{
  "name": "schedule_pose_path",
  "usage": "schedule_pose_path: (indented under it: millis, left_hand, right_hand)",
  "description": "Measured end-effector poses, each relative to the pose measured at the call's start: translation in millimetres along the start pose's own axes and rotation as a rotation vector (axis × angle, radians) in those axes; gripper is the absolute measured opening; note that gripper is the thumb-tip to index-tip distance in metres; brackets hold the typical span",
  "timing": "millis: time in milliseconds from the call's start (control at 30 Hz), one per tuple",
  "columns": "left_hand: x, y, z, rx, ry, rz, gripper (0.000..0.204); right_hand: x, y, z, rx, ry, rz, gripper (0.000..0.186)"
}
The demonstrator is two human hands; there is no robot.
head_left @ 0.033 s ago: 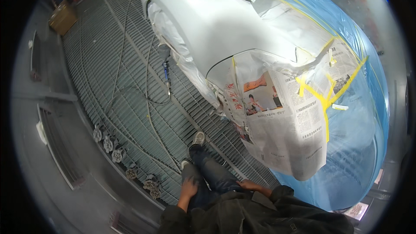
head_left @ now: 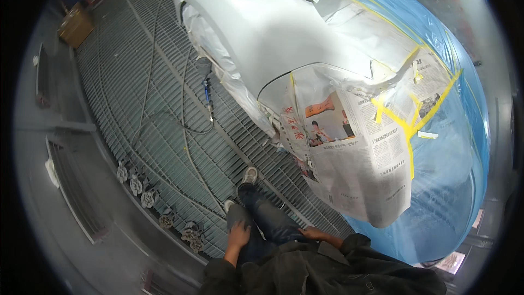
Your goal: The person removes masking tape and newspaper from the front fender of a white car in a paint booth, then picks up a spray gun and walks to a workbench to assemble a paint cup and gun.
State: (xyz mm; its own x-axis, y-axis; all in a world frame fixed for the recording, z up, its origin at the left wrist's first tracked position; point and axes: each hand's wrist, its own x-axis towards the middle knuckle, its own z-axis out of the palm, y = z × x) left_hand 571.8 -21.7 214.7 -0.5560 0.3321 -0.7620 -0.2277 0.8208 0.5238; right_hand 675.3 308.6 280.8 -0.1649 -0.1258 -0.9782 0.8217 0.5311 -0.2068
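red and black print [head_left: 293,123] marks the newspaper [head_left: 363,183] taped over the white car [head_left: 234,27]. the left hand [head_left: 239,234] rests on one leg of the dark trousers [head_left: 268,214], above the grated floor [head_left: 164,71]; the right hand [head_left: 313,233] touches the other. at this size i cannot tell whether fingers spread, press together or pinch cloth.

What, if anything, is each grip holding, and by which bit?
No tool shows in the left grip or right grip; both touch the jeans. I can't tell whether either pinches them.
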Motion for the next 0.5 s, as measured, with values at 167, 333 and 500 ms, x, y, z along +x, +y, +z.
schedule_pose_path:
  millis: [167,333,500]
  left_hand:
    - [46.1,83.5,-68.8,-0.199,0.078,0.244,0.044]
    - [78.1,125.7,-107.2,-0.162,-0.051,0.411,0.044]
    - [102.7,102.3,-140.7,-0.023,-0.31,0.443,0.043]
  right_hand:
    - [46.8,56.5,34.5,-0.193,0.049,-0.163,0.056]
    - [2.2,-32.3,41.5,-0.136,0.054,0.036,0.052]
    - [-9.6,-66.8,96.2,0.056,0.082,-0.017,0.053]
